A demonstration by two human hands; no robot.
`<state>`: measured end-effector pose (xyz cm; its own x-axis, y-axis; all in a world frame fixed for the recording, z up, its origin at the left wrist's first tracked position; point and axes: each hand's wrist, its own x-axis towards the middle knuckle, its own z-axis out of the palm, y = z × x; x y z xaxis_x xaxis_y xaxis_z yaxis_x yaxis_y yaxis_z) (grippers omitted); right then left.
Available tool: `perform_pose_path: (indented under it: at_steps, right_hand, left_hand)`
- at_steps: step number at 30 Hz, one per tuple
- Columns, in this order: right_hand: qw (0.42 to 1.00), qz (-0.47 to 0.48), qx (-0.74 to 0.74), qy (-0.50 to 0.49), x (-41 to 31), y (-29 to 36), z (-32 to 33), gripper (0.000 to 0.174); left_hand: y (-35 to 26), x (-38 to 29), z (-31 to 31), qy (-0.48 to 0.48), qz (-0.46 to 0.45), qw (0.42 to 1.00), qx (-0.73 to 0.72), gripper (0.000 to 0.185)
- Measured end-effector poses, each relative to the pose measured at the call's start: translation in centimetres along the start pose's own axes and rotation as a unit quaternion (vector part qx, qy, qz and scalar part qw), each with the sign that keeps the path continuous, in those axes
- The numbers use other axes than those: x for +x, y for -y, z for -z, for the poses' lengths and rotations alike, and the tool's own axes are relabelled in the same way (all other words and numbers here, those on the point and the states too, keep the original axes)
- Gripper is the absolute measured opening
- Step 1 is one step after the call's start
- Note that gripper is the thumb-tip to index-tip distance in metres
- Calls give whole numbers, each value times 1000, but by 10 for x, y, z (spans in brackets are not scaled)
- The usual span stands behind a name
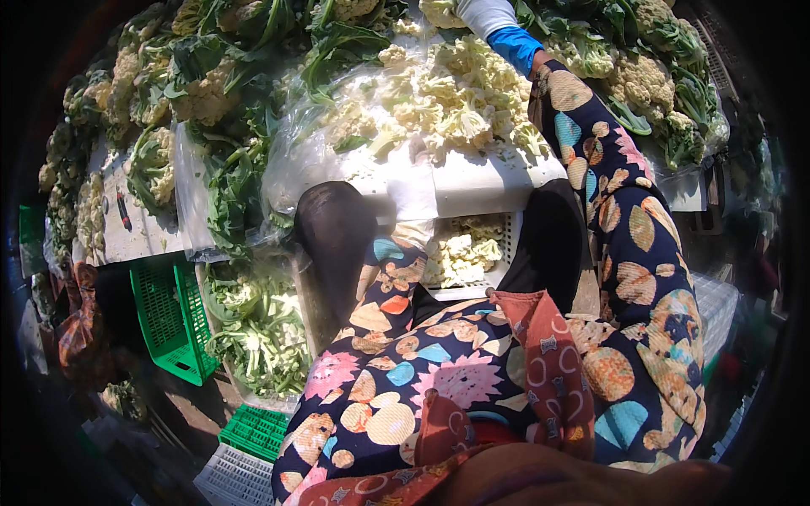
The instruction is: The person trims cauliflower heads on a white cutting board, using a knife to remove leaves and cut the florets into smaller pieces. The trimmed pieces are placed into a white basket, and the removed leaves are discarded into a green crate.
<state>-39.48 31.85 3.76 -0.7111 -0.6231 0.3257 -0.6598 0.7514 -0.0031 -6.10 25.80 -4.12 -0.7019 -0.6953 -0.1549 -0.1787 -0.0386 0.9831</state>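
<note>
My right hand [488, 18], in a white glove with a blue cuff, reaches to the top edge of the view, where its fingers are cut off. Right against it is a pale cauliflower head [440, 12]; whether the hand grips it cannot be made out. My left hand [412, 185], in a white glove washed out by glare, rests over the near edge of a white work surface [487, 185]; its fingers are unclear. Beyond it lies a pile of cut cauliflower florets [465, 104]. Between my knees, below the surface, a white crate [510, 243] holds more florets [465, 253].
Whole cauliflowers with leaves [209, 95] are heaped at left, others [639, 82] at right. A small knife-like tool [123, 210] lies on the left table. Trimmings [266, 329] fill a container by my left leg, near green crates [166, 316]. Another person [82, 316] is at far left.
</note>
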Motion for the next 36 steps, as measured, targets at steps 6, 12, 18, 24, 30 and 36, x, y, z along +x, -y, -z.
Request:
perform_pose_path:
  at_steps: [6,12,18,24,30,36]
  right_hand:
    - [992,23,120,16,-144,67,85,10]
    - [979,-26,199,28,-284,130,45,17]
    - [676,-347,625,177,-279,146,59,36]
    - [774,-332,484,237,-314,160,68,31]
    - [867,-248,387,194,-342,177,65,30]
    - [828,-287,436,208,-342,178,68,32]
  left_hand:
    - [-10,5,34,60,42,973,-219,41]
    - [27,-33,34,120,-73,977,160,36]
    - [26,-35,52,-8,80,996,-31,37]
    - [26,-35,46,-20,82,996,42,58]
    - [12,-39,42,0,13,985,170,63]
    - [16,-43,34,15,-16,978,208,61]
